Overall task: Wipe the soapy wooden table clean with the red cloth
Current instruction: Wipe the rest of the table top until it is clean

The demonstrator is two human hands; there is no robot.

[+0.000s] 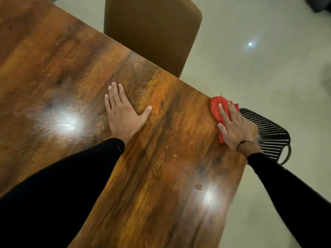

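- While the wooden table (146,176) takes up most of the view w/ its far edge running diagonally from top left down to the right, the wipe is at that edge's right end, nr the corner; best to pull strokes back inward along the grain, not outward, so suds don't get pushed off onto the floor (259,68).
- Big hazy, streaky patch under the glare on the left (59,120) looks like soap film not yet cleared; a smaller dull patch w/ a dark speck sits nr the second glare, bottom right (198,187). Judgement: a good part of the top is left to do, so overlap passes & work over to those.
- Brown chair (152,33) is tucked at the far side; black mesh chair (268,133) stands just beyond the corner, right under the cloth's overhang, so drips could land on it.
- Left hand (123,113): flat on the wood, fingers straight & spread, holding nothing, a brace only. Keep it off wet areas or it'll leave prints.
- Right hand (232,127): palm down, fingers straight, pressing the cloth to the top; not bunched in a fist. Even flat pressure is right; thin dark band at wrist.
- Red cloth (217,106): crumpled under right hand at table edge, part poking past the fingertips. Refold to a fresh face once it's soaked.
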